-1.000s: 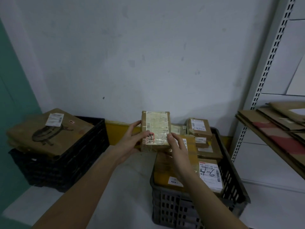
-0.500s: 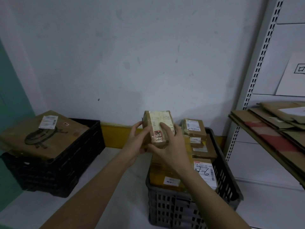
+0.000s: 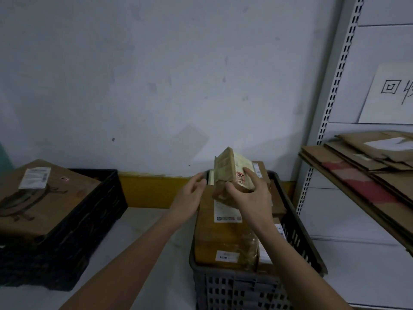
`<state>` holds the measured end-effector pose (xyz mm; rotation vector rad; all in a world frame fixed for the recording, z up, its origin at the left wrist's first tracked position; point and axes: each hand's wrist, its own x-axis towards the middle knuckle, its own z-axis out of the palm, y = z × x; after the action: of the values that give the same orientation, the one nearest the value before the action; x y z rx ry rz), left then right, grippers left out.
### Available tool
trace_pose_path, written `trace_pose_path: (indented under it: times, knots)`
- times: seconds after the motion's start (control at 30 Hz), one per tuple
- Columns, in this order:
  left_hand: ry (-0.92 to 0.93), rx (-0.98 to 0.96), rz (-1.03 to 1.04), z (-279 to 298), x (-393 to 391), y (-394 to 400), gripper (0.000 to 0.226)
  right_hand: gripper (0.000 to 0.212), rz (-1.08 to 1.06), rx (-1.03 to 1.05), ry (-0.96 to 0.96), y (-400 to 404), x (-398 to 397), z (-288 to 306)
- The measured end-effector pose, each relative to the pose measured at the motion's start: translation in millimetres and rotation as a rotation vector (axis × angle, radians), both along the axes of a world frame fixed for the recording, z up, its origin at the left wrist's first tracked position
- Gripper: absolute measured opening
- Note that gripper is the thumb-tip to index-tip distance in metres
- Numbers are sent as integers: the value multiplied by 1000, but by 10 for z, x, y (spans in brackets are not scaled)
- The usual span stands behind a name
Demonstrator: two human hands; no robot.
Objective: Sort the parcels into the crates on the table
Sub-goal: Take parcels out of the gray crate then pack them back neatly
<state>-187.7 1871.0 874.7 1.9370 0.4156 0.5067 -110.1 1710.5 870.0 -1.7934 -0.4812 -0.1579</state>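
So my right hand (image 3: 251,198) has the small taped-up parcel (image 3: 230,173), thumb on the near side and fingers curled over its labelled face, and it's tilted in the air right above the grey crate (image 3: 257,287) on the right side of the table (image 3: 138,238). My left hand (image 3: 190,195) is just beside the parcel with fingers loose and relaxed, holding nothing; can't really tell if the fingertips brush the box or not. The grey crate is already packed with brown parcels, a big flat one (image 3: 221,233) with white labels lying on top. Off to the left sits the black crate (image 3: 73,231), with a large flat cardboard box (image 3: 42,198) resting across its top, white label on it. On the right there's a metal shelf with flattened cardboard sheets (image 3: 368,166) stacked on it.
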Motion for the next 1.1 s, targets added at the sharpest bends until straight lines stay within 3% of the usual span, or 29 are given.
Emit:
trace_pose_path:
  times: [0.27,0.4,0.6,0.83,1.0,1.1]
  knots:
    - [137,439,-126,-393,742,162,39,82,-117,-117,-30,189,567,9]
    - [368,671,-210,-596,1074,240,55,83,-141,-148,6,285,950,37]
    - [332,675,-224,-841,1213,299,61,83,-162,-314,-28,675,1379,48]
    - [277,674,-184,-890,1206,275,56,75,-28,-489,-21,1309,1584,-171]
    - [287,671,-182,-900,1225,274,51,63,-102,-960,-120,1518,1621,-399]
    - [259,663,-180,-928,1242,283,56,68,-37,-1056,-129,1531,1745,-323]
